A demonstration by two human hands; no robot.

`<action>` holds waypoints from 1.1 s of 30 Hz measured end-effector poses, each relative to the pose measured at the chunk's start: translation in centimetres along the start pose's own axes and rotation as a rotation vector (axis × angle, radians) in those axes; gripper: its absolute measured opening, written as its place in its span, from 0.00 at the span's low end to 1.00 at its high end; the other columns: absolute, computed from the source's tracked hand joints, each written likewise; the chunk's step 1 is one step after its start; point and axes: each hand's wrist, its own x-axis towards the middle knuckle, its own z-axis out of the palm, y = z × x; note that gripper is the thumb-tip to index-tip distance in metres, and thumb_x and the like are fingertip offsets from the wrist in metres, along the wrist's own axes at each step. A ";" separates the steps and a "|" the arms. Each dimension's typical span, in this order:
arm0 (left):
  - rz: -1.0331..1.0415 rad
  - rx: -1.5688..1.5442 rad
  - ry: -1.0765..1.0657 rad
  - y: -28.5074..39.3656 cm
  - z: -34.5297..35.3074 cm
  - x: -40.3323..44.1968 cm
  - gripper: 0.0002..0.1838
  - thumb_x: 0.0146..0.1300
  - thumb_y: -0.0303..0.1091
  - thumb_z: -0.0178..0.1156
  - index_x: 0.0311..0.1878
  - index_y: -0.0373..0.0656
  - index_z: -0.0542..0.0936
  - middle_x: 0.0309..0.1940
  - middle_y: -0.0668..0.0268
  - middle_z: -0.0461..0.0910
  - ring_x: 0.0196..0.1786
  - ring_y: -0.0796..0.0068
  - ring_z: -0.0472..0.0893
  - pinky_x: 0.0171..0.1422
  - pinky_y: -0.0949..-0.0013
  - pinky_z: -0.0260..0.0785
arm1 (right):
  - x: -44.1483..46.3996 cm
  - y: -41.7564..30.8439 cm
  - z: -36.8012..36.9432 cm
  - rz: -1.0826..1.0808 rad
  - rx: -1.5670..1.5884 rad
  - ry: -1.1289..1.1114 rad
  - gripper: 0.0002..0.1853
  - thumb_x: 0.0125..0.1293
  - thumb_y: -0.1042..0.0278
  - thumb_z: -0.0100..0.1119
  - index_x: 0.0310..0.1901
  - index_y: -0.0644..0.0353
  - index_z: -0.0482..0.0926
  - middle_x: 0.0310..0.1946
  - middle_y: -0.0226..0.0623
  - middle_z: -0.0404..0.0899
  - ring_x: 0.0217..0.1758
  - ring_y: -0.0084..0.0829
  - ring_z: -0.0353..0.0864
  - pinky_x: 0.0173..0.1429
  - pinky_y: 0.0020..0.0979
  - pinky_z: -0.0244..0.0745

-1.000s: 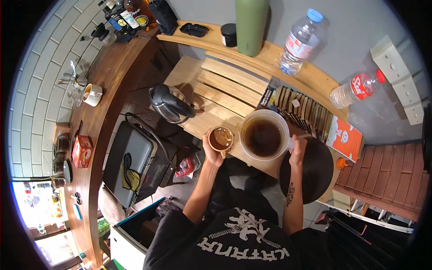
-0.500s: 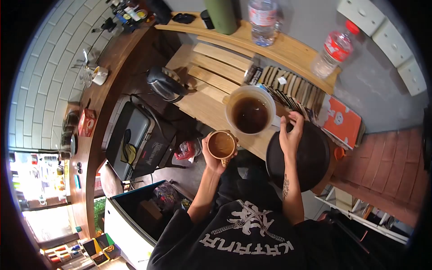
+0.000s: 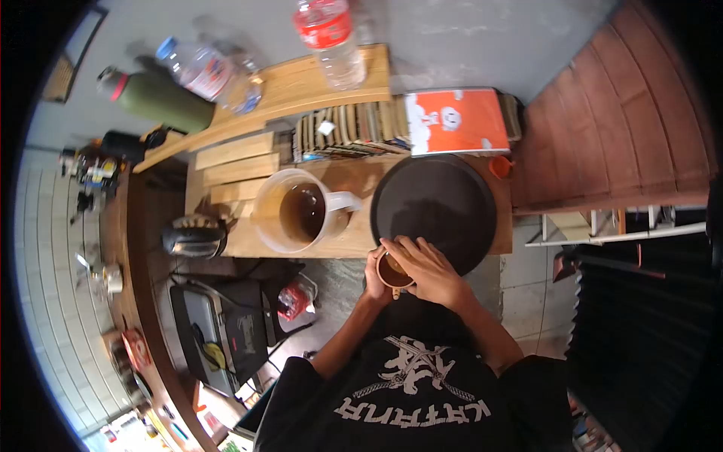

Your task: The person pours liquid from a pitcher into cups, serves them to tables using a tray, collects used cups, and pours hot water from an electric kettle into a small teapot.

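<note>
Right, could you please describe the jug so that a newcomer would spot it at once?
Find the wooden table, then the large round black tray towards its right end. Just left of that tray stands the plastic jug, its pale handle towards the tray. Unlike the small brown cup in the left hand, it is big, translucent and holds dark liquid.

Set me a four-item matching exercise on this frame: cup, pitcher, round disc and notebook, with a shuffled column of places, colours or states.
Things:
1. cup
2. pitcher
3. round disc
4. notebook

Descriptions:
A. orange and white
B. translucent, with dark liquid inside
C. in the left hand, partly covered by the right hand
D. black

Pairs: 1-C, 2-B, 3-D, 4-A
</note>
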 end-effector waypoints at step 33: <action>0.811 1.776 0.304 4.5 -4.1 12.2 0.25 0.55 0.24 0.62 0.58 0.52 0.76 0.49 0.46 0.74 0.55 0.44 0.73 0.59 0.48 0.66 | -5.5 18.4 7.4 0.698 0.062 0.636 0.42 0.54 0.62 0.73 0.67 0.63 0.61 0.56 0.56 0.66 0.64 0.57 0.64 0.65 0.48 0.65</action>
